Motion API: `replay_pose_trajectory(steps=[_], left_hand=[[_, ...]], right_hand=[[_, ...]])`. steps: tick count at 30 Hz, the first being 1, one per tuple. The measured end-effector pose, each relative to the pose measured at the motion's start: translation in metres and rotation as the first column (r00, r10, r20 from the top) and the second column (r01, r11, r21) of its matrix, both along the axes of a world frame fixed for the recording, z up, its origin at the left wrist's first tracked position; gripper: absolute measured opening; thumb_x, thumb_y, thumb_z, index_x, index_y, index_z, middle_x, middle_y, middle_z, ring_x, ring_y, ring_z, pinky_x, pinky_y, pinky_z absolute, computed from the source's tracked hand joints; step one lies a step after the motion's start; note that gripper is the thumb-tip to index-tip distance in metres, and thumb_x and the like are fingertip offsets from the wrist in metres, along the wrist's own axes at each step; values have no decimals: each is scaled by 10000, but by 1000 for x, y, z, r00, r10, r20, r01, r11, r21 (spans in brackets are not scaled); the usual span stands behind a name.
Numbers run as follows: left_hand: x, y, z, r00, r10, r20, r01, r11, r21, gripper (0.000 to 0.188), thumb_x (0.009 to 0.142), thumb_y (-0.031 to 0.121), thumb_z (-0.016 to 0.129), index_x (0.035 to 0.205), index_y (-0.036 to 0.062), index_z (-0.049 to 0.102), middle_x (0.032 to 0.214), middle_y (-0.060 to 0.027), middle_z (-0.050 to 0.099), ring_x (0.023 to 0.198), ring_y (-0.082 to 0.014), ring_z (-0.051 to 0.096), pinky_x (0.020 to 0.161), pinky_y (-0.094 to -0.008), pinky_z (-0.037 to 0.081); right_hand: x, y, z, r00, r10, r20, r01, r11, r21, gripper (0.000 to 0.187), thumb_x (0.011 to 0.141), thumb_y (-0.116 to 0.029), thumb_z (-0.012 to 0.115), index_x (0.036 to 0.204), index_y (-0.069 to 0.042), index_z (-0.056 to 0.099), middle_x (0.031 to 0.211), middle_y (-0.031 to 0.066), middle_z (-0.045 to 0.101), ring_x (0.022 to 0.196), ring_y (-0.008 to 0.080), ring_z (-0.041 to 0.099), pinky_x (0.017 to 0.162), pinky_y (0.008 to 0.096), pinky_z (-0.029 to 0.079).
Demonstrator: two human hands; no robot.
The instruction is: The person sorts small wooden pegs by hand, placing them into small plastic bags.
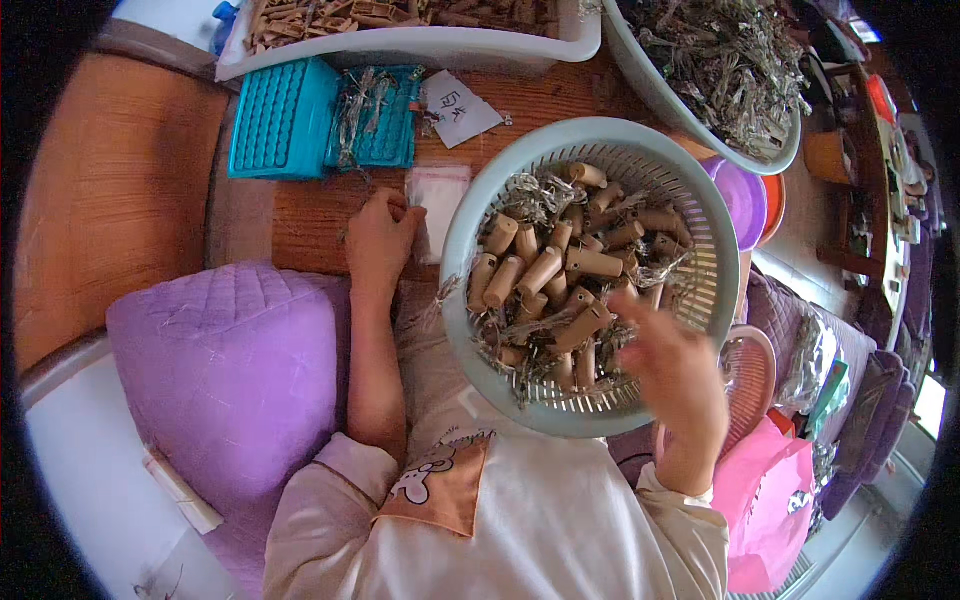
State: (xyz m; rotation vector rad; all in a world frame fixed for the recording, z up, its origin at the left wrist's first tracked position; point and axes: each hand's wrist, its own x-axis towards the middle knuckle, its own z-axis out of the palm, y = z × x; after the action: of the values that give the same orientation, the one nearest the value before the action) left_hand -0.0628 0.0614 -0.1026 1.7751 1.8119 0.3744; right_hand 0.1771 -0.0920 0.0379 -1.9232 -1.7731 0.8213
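A grey-green plastic basket with slotted sides stands in front of me, on the right. In it lie many tan cylinders, tangled with thin silvery wires. Over its right side reaches my right hand, smeared by motion. Its fingertips are close to a tilted tan cylinder; whether they grip it I cannot tell. My left hand rests at the table edge with curled fingers, beside a clear plastic bag. What its fingers hold, if anything, is hidden.
Teal ridged trays stand at the back left, one bearing wired parts. A paper note lies beside them. Behind are a white tub of brown pieces and a tub of silvery wires. A purple cushion is at my left.
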Motion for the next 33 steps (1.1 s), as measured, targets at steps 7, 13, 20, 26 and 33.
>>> replay_pose_trajectory(steps=[7,13,20,26,33], left_hand=[[-9,-1,1,999,-26,32,24,996,89,200,709,199,622,806,32,569,739,-139,598,698,-308,576,629,-375,436],[-7,-2,11,997,-71,33,69,996,59,151,737,188,588,799,51,601,747,-155,606,707,-330,583,621,-384,443],[-2,-11,25,962,20,-274,22,988,151,145,767,200,566,849,82,590,728,-179,599,706,-354,578,623,-434,446],[-11,-9,36,994,-41,-104,62,977,202,138,793,178,545,865,60,561,716,-160,601,672,-325,593,598,-388,454],[-16,-27,76,146,58,988,298,949,-100,389,763,186,611,1068,14,440,704,-74,607,563,-104,557,490,-204,404]], right_hand=[[-7,4,0,993,118,28,-112,983,-148,232,703,-112,616,907,-57,521,702,122,501,638,269,544,562,336,447],[6,-14,-7,752,-262,-605,419,898,132,245,881,-285,434,950,-67,346,777,68,448,612,129,506,514,245,431],[11,-8,-10,447,-249,-859,685,713,149,186,900,-234,389,1002,-93,323,800,96,447,487,139,495,391,219,431],[10,-2,-15,290,-242,-926,738,672,56,173,906,-222,376,1041,-124,333,818,105,461,491,145,492,377,227,427],[-3,6,-19,210,-182,-960,735,678,33,168,904,-184,374,1053,-133,316,870,126,473,505,169,488,394,234,425]])
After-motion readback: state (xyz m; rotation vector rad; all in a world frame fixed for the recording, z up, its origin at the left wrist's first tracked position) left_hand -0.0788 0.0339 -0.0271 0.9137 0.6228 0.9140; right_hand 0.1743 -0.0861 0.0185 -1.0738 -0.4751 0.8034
